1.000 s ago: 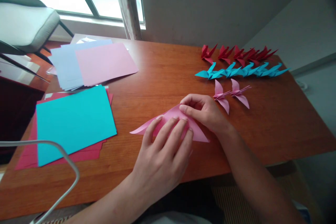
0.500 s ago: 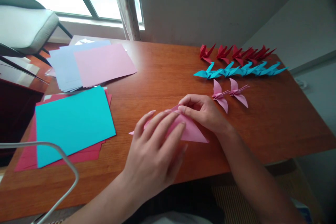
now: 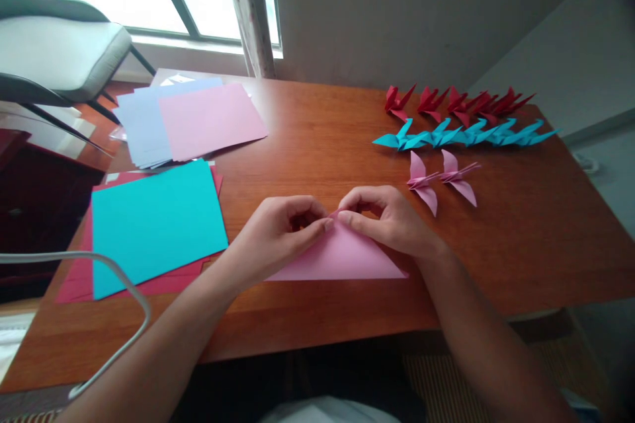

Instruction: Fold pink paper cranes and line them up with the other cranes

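A pink paper triangle (image 3: 342,258) lies flat on the wooden table (image 3: 307,139), its apex pointing away from me. My left hand (image 3: 278,231) pinches the apex from the left, fingers curled. My right hand (image 3: 387,218) pinches the same tip from the right, its fingers pressed on the paper's upper edge. Both hands meet at the top corner of the triangle.
Two folded pink cranes (image 3: 441,178) lie just right of my hands, behind them a row of blue cranes (image 3: 461,133) and red cranes (image 3: 456,101). At left lie a turquoise sheet (image 3: 153,225) on red sheets, and pink (image 3: 208,119) and lilac paper stacks. A white cable (image 3: 114,277) loops at lower left.
My left hand slid off the flat paper to the left and up, and now pinches the apex. The whole pink triangle now shows. The right hand stayed at the tip.
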Demonstrator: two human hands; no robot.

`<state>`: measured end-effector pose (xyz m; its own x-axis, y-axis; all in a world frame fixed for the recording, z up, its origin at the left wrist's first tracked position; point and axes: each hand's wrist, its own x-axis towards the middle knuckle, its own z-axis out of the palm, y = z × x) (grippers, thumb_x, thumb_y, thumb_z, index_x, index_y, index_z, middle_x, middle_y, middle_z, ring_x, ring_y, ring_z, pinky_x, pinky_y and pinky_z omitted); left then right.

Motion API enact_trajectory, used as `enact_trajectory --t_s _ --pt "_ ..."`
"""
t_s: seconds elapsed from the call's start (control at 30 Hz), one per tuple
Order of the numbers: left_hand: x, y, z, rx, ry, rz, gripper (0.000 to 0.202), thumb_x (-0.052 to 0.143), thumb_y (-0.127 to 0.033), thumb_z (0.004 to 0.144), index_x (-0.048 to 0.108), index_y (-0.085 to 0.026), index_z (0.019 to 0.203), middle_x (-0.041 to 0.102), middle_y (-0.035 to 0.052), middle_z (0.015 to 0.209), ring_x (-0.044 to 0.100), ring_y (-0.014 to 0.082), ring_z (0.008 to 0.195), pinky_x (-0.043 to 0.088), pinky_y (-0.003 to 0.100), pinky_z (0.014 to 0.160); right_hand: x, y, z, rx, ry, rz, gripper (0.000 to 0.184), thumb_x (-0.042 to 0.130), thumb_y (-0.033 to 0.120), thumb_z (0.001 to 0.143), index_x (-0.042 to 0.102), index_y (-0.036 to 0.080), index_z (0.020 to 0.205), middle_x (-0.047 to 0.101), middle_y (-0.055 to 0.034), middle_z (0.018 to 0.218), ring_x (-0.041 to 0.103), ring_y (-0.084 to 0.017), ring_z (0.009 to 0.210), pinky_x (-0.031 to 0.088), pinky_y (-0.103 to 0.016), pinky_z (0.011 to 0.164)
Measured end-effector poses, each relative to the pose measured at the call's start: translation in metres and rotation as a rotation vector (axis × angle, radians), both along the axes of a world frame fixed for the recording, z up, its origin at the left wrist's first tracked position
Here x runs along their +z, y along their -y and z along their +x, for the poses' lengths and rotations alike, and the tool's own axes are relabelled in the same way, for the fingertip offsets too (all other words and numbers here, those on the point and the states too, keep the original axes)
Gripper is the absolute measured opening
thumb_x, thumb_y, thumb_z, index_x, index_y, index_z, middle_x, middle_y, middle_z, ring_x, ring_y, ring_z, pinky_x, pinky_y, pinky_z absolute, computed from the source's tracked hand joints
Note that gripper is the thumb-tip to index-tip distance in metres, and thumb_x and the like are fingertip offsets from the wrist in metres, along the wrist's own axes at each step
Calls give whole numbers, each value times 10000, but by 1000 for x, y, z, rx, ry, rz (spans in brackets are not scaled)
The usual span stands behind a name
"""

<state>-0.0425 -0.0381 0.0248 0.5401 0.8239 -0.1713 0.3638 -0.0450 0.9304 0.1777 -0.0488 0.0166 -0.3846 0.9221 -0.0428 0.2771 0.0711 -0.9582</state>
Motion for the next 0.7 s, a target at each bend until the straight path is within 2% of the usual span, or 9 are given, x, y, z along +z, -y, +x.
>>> enact_trajectory --t_s 0.7 --pt "-3 0 -2 32 12 -10 284 691 -422 904 778 -154 869 752 16 789 597 136 709 435 245 633 -1 0 1 -35 9 31 107 714 300 903 749 202 878 738 3 834 648 -139 765 483 -255 689"
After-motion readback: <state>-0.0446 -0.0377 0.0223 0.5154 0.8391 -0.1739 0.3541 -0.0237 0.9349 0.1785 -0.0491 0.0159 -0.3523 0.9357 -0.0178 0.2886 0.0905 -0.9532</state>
